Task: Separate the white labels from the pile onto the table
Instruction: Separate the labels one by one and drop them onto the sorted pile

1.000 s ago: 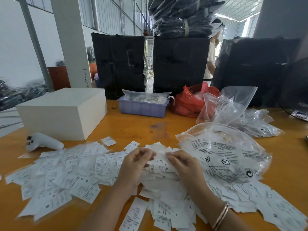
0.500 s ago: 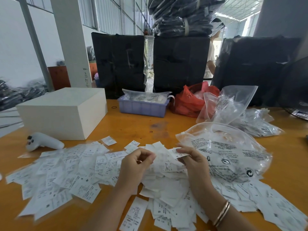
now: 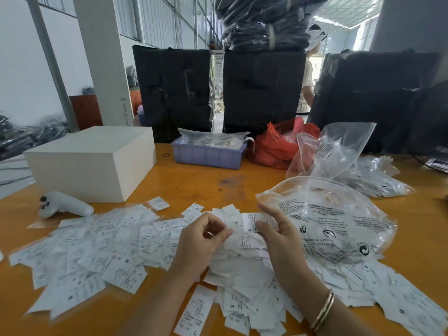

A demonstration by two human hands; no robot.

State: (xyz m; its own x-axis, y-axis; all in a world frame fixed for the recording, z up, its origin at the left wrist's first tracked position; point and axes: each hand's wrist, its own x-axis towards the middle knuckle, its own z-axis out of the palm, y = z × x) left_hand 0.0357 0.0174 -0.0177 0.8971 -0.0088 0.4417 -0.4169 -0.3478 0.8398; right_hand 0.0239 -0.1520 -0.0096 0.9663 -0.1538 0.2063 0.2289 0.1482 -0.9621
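Observation:
A heap of white labels [image 3: 244, 275] lies on the orange table [image 3: 194, 183] in front of me. More labels [image 3: 97, 251] are spread flat to the left. My right hand [image 3: 278, 238] pinches one printed white label [image 3: 253, 220] between thumb and fingers, lifted just above the heap. My left hand [image 3: 201, 243] hovers beside it with fingers curled and its thumb tip pressed on loose labels at the heap's top. A small gap separates the two hands.
A clear printed plastic bag [image 3: 334, 214] lies right of my hands, more bags [image 3: 339, 151] behind it. A white box [image 3: 92, 161] and a white controller [image 3: 63, 204] sit at left. A blue tray [image 3: 208, 158], a red bag [image 3: 271, 146] and black bundles [image 3: 172, 93] stand at the back.
My hands, first joined on a bunch of labels, have drawn apart. The right hand has lifted one label up and slightly right; the left hand stays nearly in place.

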